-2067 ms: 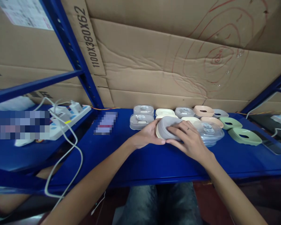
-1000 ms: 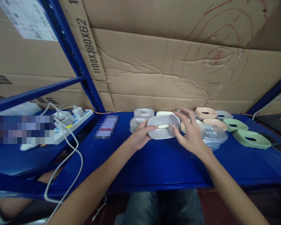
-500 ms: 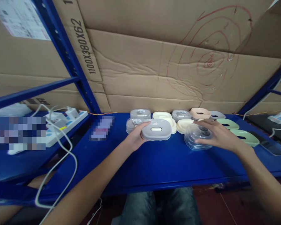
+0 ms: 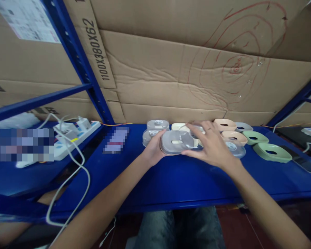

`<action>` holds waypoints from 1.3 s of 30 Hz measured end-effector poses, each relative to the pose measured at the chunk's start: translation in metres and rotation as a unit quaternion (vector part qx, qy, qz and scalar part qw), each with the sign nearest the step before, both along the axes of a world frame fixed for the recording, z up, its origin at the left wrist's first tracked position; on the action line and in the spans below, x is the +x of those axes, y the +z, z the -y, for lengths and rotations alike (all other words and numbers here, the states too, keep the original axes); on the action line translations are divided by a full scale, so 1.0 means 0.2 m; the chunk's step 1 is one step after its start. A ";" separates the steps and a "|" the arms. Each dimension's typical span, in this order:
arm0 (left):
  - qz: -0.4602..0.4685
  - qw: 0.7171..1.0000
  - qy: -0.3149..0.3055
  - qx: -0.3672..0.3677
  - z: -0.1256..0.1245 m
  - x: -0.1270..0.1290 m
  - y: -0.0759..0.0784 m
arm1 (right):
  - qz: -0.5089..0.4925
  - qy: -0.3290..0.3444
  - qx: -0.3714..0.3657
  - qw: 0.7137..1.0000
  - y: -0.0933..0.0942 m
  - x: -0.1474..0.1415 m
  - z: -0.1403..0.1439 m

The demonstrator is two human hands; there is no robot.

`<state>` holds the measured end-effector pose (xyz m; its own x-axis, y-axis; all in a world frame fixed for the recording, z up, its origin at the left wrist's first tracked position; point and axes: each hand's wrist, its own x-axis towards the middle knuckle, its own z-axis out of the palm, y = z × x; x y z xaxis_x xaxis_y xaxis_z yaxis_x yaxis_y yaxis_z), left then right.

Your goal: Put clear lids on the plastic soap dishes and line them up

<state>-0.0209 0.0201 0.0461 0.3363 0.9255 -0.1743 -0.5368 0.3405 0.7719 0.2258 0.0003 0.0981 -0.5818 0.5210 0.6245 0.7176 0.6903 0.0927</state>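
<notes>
A grey oval soap box [image 4: 176, 142] with a clear lid on top sits at the middle of the blue shelf [image 4: 171, 176]. My left hand [image 4: 153, 148] grips its left end. My right hand [image 4: 210, 145] holds the clear lid down on the box's right side, fingers spread over it. Behind them lie two closed grey boxes with clear lids [image 4: 157, 126] and a cream tray [image 4: 178, 126]. A stack of clear lids [image 4: 235, 147] rests just right of my right hand.
Peach trays [image 4: 225, 124], a grey tray [image 4: 243, 127] and green trays [image 4: 271, 152] line the shelf's right side. A white power strip [image 4: 75, 133] with cables lies at left beside a blue upright [image 4: 80, 62]. Cardboard backs the shelf. A dark phone [image 4: 304, 162] lies at far right.
My right hand took a clear lid from the stack at right and brought it left onto the grey box, which my left hand kept holding.
</notes>
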 end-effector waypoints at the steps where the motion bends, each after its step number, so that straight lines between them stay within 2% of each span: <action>1: 0.001 1.000 0.004 0.003 0.00 0.00 0.00 | 0.007 0.008 -0.001 1.000 -0.03 -0.07 -0.02; 5: 0.012 0.999 0.042 0.009 0.01 0.02 -0.01 | 0.016 0.021 -0.011 1.000 -0.16 -0.26 -0.08; 10: 0.005 0.996 0.086 0.010 0.02 0.06 -0.03 | -0.011 0.028 -0.014 0.999 -0.25 -0.27 -0.11; 17: -0.006 0.991 0.124 0.057 0.06 0.11 -0.03 | -0.066 0.047 -0.007 0.997 -0.27 -0.25 -0.09; 23: 0.031 0.987 0.160 0.011 0.05 0.13 -0.04 | -0.103 0.061 0.005 0.993 -0.29 -0.28 -0.06; 27: 0.027 0.983 0.183 0.005 0.04 0.12 -0.06 | -0.115 0.063 0.006 0.991 -0.29 -0.28 -0.06; 33: 0.007 0.984 0.179 0.018 0.03 0.12 -0.08 | -0.113 0.066 0.015 0.991 -0.30 -0.27 -0.06; 39: 0.005 0.988 0.151 0.037 0.03 0.10 -0.07 | -0.098 0.048 0.036 0.993 -0.32 -0.27 -0.06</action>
<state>-0.0009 0.0132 0.0323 0.0437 0.9940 -0.1006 -0.6137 0.1062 0.7824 0.1713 0.0114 0.0346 -0.4905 0.4189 0.7641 0.6581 0.7528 0.0097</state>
